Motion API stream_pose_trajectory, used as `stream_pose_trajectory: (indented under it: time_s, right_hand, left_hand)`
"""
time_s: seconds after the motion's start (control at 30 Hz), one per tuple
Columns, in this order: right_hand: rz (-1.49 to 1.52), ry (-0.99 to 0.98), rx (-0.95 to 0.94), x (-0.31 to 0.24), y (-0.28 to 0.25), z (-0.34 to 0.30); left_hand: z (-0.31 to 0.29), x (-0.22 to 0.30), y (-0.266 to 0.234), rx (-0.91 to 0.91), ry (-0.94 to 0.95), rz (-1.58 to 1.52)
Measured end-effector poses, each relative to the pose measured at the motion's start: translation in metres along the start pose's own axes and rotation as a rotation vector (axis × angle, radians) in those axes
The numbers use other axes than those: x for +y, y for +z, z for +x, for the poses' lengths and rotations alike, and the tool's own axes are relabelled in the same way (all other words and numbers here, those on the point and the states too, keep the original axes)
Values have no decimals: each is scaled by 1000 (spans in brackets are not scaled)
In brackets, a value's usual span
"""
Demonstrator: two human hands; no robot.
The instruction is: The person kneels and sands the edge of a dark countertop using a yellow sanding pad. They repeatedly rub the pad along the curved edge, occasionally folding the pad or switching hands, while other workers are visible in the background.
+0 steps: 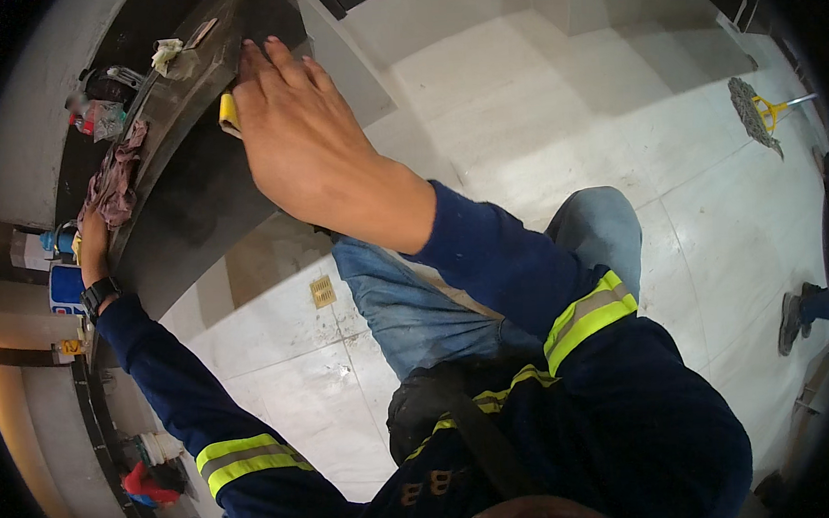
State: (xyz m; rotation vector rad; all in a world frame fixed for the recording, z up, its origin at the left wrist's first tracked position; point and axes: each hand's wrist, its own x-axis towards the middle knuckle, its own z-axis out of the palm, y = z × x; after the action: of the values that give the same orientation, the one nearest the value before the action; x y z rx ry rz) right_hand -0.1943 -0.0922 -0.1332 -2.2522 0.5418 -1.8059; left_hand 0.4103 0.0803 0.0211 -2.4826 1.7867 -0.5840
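Observation:
My right hand (pixel 305 138) lies against the dark front panel (pixel 200 190) of a counter, just under its edge. A yellow, sponge-like pad (pixel 229 115) sticks out on its thumb side, held under the palm; most of the pad is hidden. On the countertop (pixel 159 132), my left hand (pixel 95 243) touches the lower end of a crumpled pinkish-brown rag (pixel 115 181). The fingers of that hand are hidden, and a black watch (pixel 99 296) is on its wrist.
Farther up the counter lie a clear plastic bag (pixel 105 119) and a crumpled wrapper (pixel 167 54). A blue-and-white container (pixel 65 289) stands near my left wrist. A floor drain (pixel 322 291) is below; a mop (pixel 756 117) and another person's shoe (pixel 790 322) are at right.

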Motion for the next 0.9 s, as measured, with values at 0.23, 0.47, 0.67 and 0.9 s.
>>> stream_pose_trajectory:
  time_s: [0.23,0.47,0.67,0.9]
  right_hand:
    - [67,270,-228,6,-5,-24]
    - [86,178,-169,2,-6,-17]
    - [169,100,30,5,1,-14]
    - [171,437,-546,71,-8,-61]
  left_hand:
    - [-8,13,-3,-2,-20,-36]
    - [-18,22,-13,-13,-52,-63]
    - [-27,54,-18,1,-103,-185]
    - [-60,273,-109,645,-105,-369]
